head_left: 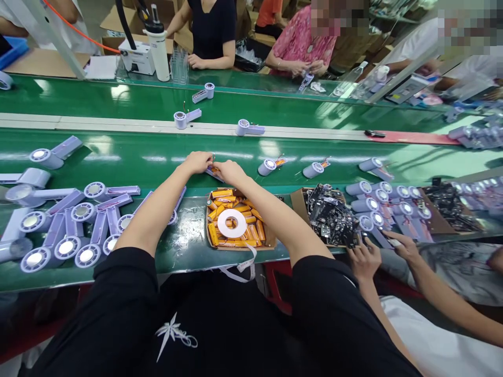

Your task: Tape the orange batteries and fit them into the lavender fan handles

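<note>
Both hands meet over the green belt, beyond a cardboard box (269, 242) of orange cylindrical cells (223, 193). My left hand (199, 161) has its fingers closed on a lilac part (215, 174), mostly hidden beneath the hands. My right hand (229, 170) presses on the same part from the right, fingers bent together. Something orange shows in the part between the hands. A roll of white tape (231, 223) lies on the cells, its loose end hanging over the near edge.
Many lilac fan housings (66, 247) crowd the left. Two housings with orange cells (268, 167) sit right of my hands. A box of black boards (329, 214) stands at right, near a co-worker's hands (365, 257). People sit across the green belt (149, 97).
</note>
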### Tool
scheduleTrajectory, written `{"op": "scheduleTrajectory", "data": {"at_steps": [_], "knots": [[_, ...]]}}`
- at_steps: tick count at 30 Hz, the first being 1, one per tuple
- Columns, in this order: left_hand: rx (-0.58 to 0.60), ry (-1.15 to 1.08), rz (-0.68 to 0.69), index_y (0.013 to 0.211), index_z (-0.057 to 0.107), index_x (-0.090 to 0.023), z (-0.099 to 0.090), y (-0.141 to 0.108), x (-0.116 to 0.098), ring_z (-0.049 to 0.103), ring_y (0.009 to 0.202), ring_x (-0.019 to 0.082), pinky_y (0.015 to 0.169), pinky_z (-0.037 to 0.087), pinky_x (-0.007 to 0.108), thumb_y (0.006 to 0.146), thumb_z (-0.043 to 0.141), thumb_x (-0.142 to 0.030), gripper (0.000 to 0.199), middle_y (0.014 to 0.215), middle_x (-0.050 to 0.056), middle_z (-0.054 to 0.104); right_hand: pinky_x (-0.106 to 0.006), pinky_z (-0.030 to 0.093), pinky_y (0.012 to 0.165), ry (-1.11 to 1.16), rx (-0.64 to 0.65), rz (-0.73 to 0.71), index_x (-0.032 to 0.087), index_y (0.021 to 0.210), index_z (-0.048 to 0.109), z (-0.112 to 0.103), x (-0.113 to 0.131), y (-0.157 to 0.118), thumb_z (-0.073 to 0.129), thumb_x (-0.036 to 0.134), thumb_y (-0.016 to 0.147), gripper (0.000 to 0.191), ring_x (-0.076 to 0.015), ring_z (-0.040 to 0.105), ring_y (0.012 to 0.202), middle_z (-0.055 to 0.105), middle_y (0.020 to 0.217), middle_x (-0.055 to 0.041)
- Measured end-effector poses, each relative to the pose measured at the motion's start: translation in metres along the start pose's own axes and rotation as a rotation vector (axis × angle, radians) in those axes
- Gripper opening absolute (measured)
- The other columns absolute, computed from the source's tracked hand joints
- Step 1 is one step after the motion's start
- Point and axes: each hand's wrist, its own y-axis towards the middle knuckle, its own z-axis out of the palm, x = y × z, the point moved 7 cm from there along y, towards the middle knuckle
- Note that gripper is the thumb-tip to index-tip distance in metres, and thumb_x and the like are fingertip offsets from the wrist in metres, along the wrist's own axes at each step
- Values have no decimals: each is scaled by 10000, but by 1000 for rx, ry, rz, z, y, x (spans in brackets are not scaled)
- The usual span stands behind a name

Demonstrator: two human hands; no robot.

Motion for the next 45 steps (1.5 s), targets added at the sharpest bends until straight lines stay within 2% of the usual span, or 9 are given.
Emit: {"op": "scheduleTrajectory", "data": {"at_steps": [7,12,18,24,26,30,36,39,45], "knots": [[-2,15,-22,1153,761,-200,-10,0,-12,721,1145,292,968,525,359,1026,546,-265,258,1242,123,802,-387,530,990,49,98,-73,227,1482,716,-13,3,0,597,376,1108,421,-335,739,1213,789,1369,-166],[-130,34,97,1312,714,-147,-32,-47,-50,603,1402,332,1130,503,429,1037,532,-202,334,1458,196,691,-341,520,953,407,-270,-83,196,1286,780,-39,-7,-121,544,354,1130,323,-256,748,1109,825,1256,-100],[-107,-67,803,1237,767,-227,3,-197,-147,708,1223,276,1087,558,409,1082,638,-499,339,1286,111,782,-410,497,891,391,-281,28,209,1032,810,42,12,-272,729,507,1041,308,-286,753,998,848,1031,-107],[-172,45,694,1275,767,-199,32,-222,-149,643,1348,376,1175,530,588,1006,742,-278,281,1377,132,771,-398,561,857,673,-628,-80,250,986,818,48,26,-315,615,303,1119,248,-225,766,856,861,925,-56],[-226,45,693,1243,767,-203,20,-228,-146,620,1376,389,1201,513,631,1018,703,-227,234,1352,112,782,-378,575,830,810,-599,-196,265,977,815,37,34,-321,626,286,1115,235,-209,766,824,856,901,-38],[-357,1,668,1273,744,-244,-7,-256,-135,603,1403,385,1218,507,675,989,715,-172,294,1303,91,793,-314,602,867,986,-136,-613,287,1021,831,26,60,-317,657,372,1110,213,-166,782,839,861,936,1],[-542,-75,566,1332,679,-245,-12,-282,-113,566,1440,391,1172,563,634,946,752,-139,407,1227,106,786,-496,524,1065,279,-271,171,163,1291,792,23,-36,-237,687,368,1072,318,-351,702,1230,812,1283,-201],[-525,-71,560,1309,683,-252,-10,-285,-115,564,1446,389,1169,557,623,956,734,-130,376,1230,96,784,-518,506,1079,82,-117,232,111,1236,804,28,-57,-208,693,264,1035,276,-388,692,1253,811,1231,-249],[-479,-68,519,1258,725,-257,-6,-288,-121,586,1431,376,1183,546,614,961,727,-134,321,1216,81,797,-380,630,877,778,-329,176,207,1353,781,14,-87,-225,803,354,949,430,-208,744,860,829,1096,-77]]}}
